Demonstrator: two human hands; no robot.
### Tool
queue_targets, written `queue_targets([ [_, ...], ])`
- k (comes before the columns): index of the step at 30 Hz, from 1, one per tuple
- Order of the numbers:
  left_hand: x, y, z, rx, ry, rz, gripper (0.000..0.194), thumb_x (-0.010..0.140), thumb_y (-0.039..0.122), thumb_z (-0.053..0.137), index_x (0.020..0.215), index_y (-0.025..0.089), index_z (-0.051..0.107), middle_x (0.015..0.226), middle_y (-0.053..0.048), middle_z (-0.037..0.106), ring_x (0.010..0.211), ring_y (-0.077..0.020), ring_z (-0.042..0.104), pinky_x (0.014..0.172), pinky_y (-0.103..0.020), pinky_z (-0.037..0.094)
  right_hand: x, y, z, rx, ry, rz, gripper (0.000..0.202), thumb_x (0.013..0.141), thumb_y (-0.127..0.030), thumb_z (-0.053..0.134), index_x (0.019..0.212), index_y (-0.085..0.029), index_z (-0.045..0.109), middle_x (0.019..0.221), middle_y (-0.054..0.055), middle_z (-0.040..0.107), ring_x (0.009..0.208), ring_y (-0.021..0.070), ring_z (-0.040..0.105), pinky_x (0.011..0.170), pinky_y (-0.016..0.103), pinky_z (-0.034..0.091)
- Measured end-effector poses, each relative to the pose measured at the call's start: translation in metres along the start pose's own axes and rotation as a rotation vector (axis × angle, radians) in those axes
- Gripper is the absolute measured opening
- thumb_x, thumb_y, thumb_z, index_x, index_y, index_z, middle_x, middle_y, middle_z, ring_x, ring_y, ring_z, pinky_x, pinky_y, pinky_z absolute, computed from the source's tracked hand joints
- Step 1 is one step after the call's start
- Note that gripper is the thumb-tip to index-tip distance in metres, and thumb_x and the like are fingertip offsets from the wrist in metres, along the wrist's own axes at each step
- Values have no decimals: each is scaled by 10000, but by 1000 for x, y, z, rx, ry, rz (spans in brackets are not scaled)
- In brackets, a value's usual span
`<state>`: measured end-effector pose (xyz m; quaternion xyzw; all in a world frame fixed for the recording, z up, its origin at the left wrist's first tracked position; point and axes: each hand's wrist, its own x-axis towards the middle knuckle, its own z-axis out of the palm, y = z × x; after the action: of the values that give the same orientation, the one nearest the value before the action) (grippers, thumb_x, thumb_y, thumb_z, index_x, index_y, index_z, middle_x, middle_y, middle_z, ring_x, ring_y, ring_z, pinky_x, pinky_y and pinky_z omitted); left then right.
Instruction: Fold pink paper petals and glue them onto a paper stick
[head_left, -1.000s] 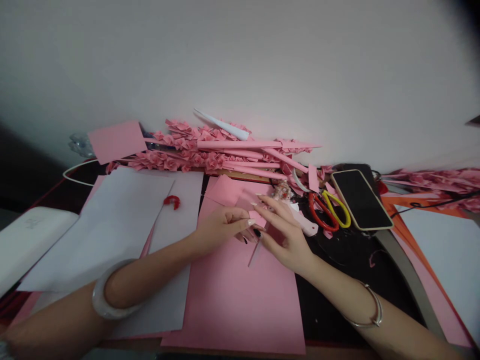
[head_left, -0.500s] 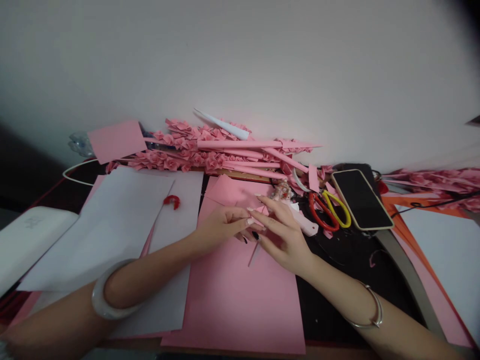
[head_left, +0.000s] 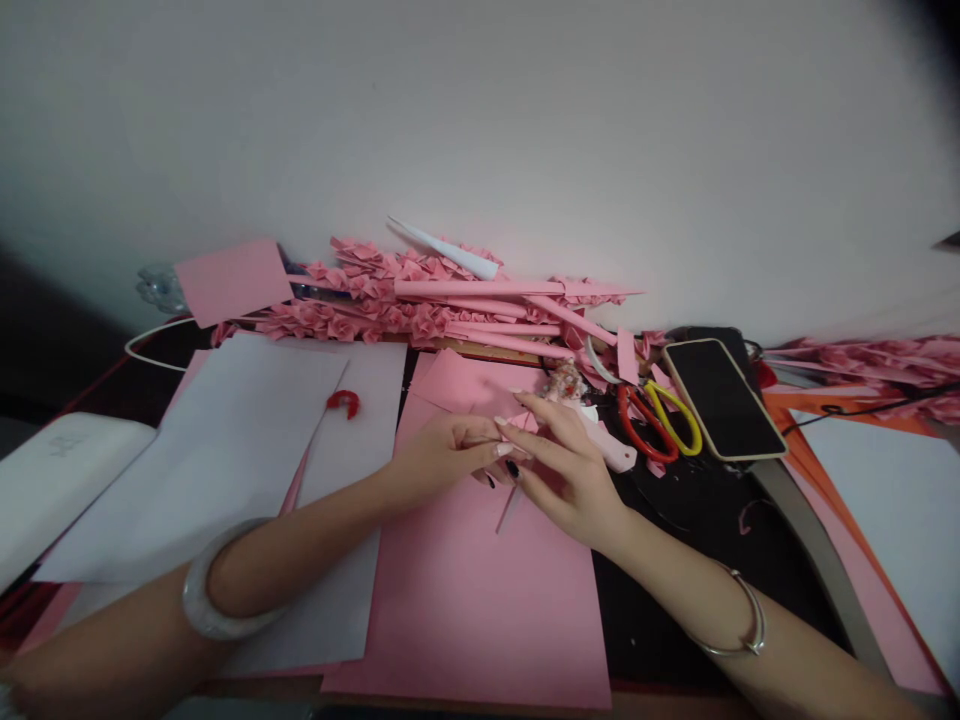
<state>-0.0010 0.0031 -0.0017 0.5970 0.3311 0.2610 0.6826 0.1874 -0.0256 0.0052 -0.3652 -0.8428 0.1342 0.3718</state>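
Observation:
Over a large pink paper sheet, my two hands meet around a small folded piece of pink paper. My left hand pinches it from the left, thumb and fingertips pressed together. From the other side, my right hand closes its fingertips on the same piece, with the upper fingers fairly straight. A thin greyish stick or strip shows just below the fingers; what holds it is hidden. Much of the small paper is covered by my fingers.
Pink paper flowers and rolled paper cones lie along the wall. To the right are red-and-yellow-handled scissors, a phone and a pale pink tool. White sheets and a white box-like device lie left.
Almost nothing differs. The fingertips of both hands have shifted very slightly around the small pink paper; everything else stays in place.

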Motion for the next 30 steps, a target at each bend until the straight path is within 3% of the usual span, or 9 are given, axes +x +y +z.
queue_targets([
  [12, 0, 1, 0, -22, -14, -37, 223, 862, 317, 508, 847, 128, 626, 766, -48, 692, 702, -135, 667, 649, -242, 522, -1, -4, -2, 39, 18, 34, 412, 827, -107, 461, 1205, -252, 532, 1330, 96, 448, 1163, 261, 466, 949, 474, 387],
  [16, -1, 4, 2, 18, -23, -38, 202, 858, 286, 519, 835, 126, 641, 720, -38, 689, 653, -123, 659, 633, -232, 519, -3, -7, -5, 79, 99, 133, 370, 857, -157, 438, 1219, -217, 484, 1189, 114, 536, 1101, 260, 498, 913, 441, 410],
  [19, -3, 9, 5, 107, -44, -35, 187, 861, 209, 492, 800, 125, 647, 681, -26, 678, 635, -116, 657, 601, -208, 506, -3, -6, -4, 100, 150, 209, 249, 861, -189, 444, 1103, -192, 505, 985, 93, 567, 877, 216, 551, 745, 358, 459],
  [23, -6, 12, 8, 242, -79, 5, 205, 856, 139, 451, 771, 123, 638, 700, -28, 679, 643, -107, 652, 609, -188, 494, -2, -4, -1, 89, 11, 269, 46, 847, -213, 489, 816, -182, 503, 706, 12, 511, 609, 143, 474, 559, 266, 383],
  [26, -7, 9, 7, 326, -99, 50, 216, 850, 133, 456, 715, 132, 625, 674, -23, 676, 645, -103, 642, 614, -176, 485, -1, -3, 1, 42, -114, 205, 150, 851, -209, 472, 703, -186, 474, 619, -14, 470, 568, 131, 435, 545, 259, 337],
  [30, -7, 3, 6, 301, -145, 62, 213, 853, 129, 440, 785, 141, 641, 716, -23, 686, 659, -104, 642, 617, -180, 488, -1, -2, 2, 49, -193, 128, 264, 878, -165, 390, 618, -195, 423, 561, -26, 415, 524, 126, 402, 521, 254, 309],
])
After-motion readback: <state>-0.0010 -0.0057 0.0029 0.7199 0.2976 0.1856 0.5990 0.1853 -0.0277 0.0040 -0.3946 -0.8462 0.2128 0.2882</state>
